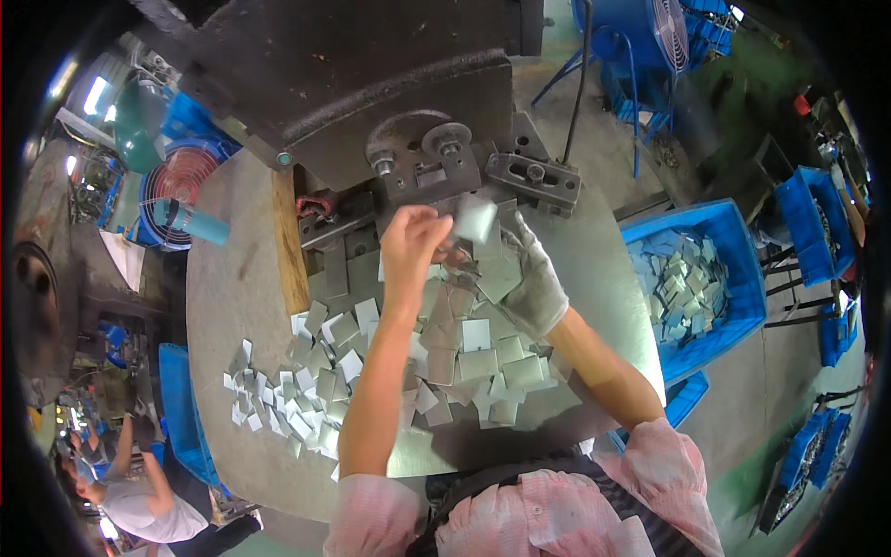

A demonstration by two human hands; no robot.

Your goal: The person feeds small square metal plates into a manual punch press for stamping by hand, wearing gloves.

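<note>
My bare left hand [409, 245] has its fingers curled and pinched. At its fingertips is a small square metal plate [476, 221], blurred by motion, just in front of the press tooling [429, 172]. My right hand [536, 290], in a pale work glove, is to the right with fingers stretched toward the press. Its palm side lies against a larger grey metal plate [499, 277]; I see no grip on it. Below and between my arms, a loose heap of square metal plates [477, 364] overlaps on the table [237, 306].
Smaller shiny pieces [295, 404] are scattered left of my left forearm. A clamp block [534, 181] and a wooden strip [290, 241] flank the tooling. At right stands a blue bin [754, 278] of metal pieces. A fan [176, 190] and another person [153, 501] are at left.
</note>
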